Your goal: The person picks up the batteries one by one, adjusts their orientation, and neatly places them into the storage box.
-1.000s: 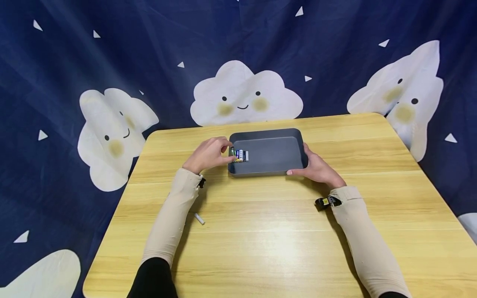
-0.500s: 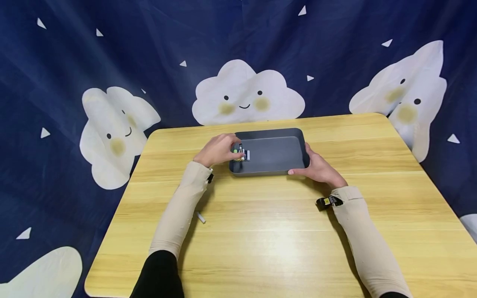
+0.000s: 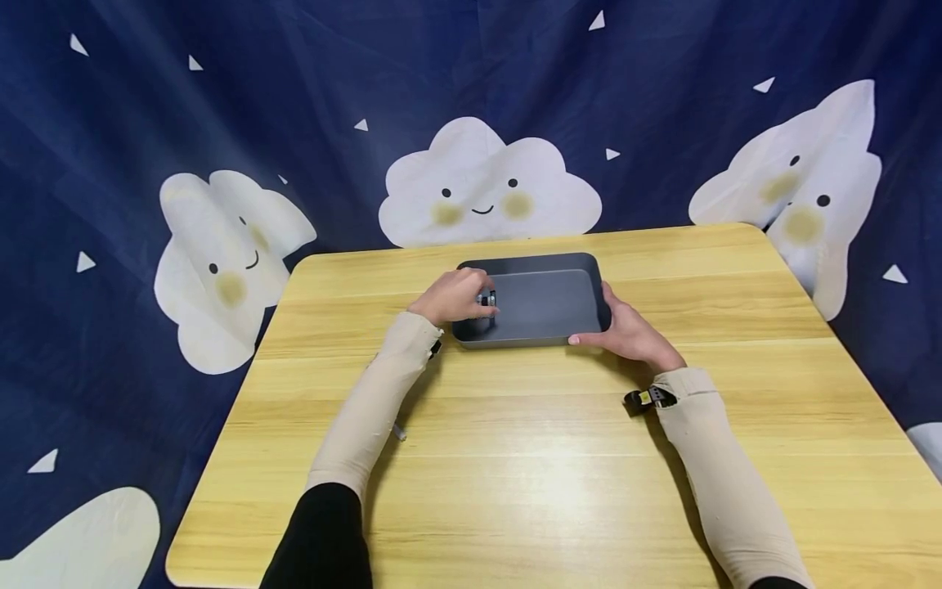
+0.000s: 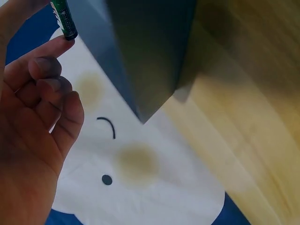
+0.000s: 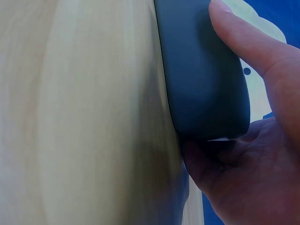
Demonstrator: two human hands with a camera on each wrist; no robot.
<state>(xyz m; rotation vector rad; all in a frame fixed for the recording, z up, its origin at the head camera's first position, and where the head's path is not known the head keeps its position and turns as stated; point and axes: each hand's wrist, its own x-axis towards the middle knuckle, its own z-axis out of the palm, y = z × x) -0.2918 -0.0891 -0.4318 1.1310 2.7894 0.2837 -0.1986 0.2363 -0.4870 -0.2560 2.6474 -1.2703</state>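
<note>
A dark grey tray (image 3: 548, 303) lies near the table's far edge. My left hand (image 3: 455, 296) is over the tray's left end. Between its thumb and a fingertip it pinches a green battery (image 4: 64, 19), clearest in the left wrist view. That hand covers most of the small row of batteries in the tray; in the head view only a bit of silver and black battery (image 3: 486, 299) shows by the fingertips. At the tray's right end my right hand (image 3: 634, 334) grips the corner, thumb over the near wall (image 5: 201, 79) and fingers round the end.
A small white cylinder (image 3: 399, 432) lies on the wooden table (image 3: 530, 474), partly behind the left forearm. A dark blue curtain (image 3: 331, 65) with white clouds hangs behind the table. A small camera (image 3: 648, 399) sits on the right wrist.
My left hand has moved right, further over the tray, and now hides most of the batteries seen before. The right hand keeps its grip on the tray's corner.
</note>
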